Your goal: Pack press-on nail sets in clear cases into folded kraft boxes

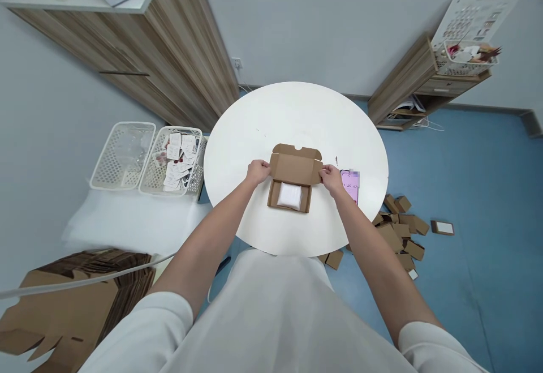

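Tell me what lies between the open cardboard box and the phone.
In the head view, the right hand lies there, between the lid of the open cardboard box and the phone, its fingertips at the lid's edge.

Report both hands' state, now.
Left hand: closed, fingertips pinching the left edge of the open box lid.
Right hand: closed, fingertips pinching the same lid's right edge.

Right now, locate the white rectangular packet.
Just right of the head view's centre, the white rectangular packet lies inside the open brown cardboard box, on the near side of the lid held by the left hand and right hand.
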`<state>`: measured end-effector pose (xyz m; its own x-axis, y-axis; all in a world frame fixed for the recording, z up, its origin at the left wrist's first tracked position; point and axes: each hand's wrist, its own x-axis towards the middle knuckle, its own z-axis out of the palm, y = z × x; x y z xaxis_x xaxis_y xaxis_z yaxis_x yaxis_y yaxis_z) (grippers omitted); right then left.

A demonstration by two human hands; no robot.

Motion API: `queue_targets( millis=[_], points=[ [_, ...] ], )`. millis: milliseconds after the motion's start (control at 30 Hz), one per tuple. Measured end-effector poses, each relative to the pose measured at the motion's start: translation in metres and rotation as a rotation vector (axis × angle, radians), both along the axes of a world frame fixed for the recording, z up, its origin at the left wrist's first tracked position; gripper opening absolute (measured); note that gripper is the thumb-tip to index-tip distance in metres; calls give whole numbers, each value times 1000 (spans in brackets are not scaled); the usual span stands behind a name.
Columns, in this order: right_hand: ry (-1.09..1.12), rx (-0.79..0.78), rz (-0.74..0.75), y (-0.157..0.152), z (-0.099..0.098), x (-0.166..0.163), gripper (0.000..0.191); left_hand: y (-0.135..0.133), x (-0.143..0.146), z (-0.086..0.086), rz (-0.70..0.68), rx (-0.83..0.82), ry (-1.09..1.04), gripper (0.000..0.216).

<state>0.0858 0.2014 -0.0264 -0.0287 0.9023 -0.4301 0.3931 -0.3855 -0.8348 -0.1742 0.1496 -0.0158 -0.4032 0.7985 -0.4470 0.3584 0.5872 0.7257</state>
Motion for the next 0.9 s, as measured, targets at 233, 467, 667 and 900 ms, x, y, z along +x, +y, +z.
queue_targets(
  millis=[233, 467, 667, 900],
  points=[
    [10, 131, 103, -5, 15, -7, 24, -9, -4, 8, -48, 115, -54, 25],
    [-141, 242, 165, -32, 29, -12, 39, -23, -7, 17, -207, 76, -207, 50],
    [62, 92, 208, -52, 30, -15, 59, -39, -13, 25, -341, 45, -263, 67],
    [162, 65, 262, -63, 33, -9, 49, -55, -20, 30, -387, -9, -394, 59]
  ],
)
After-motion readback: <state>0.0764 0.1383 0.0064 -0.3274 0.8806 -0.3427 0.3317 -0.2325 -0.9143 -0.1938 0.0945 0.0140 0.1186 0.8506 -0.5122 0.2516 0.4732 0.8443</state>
